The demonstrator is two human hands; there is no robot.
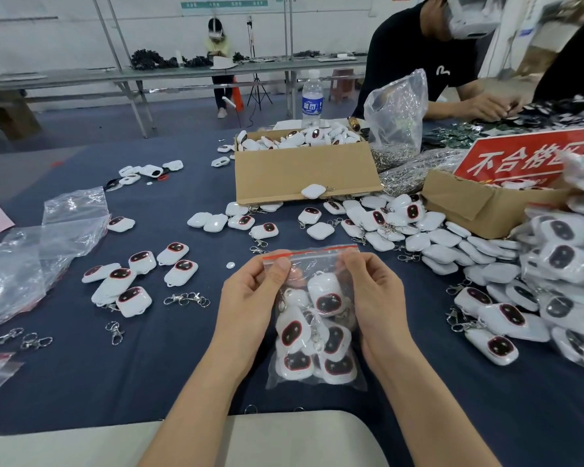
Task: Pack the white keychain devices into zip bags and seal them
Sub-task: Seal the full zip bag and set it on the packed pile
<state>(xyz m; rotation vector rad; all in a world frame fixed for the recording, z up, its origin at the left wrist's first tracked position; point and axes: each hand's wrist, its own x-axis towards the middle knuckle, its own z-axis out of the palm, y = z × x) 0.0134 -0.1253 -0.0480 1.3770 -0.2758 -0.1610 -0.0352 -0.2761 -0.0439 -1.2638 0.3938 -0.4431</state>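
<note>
A clear zip bag [314, 332] with a red seal strip hangs upright over the blue table, filled with several white keychain devices [327, 298] with dark oval faces. My left hand [250, 294] pinches the bag's top left corner at the strip. My right hand [368, 284] pinches the top right end of the strip. Loose devices [139, 278] lie to the left, and a heap of them [418, 237] lies to the right.
A cardboard box [304, 170] of devices stands behind the bag. Filled bags [567, 264] pile at the right by a second box [486, 203] with a red sign. Empty plastic bags [31, 261] and metal clasps [186, 299] lie left. A person [435, 55] works opposite.
</note>
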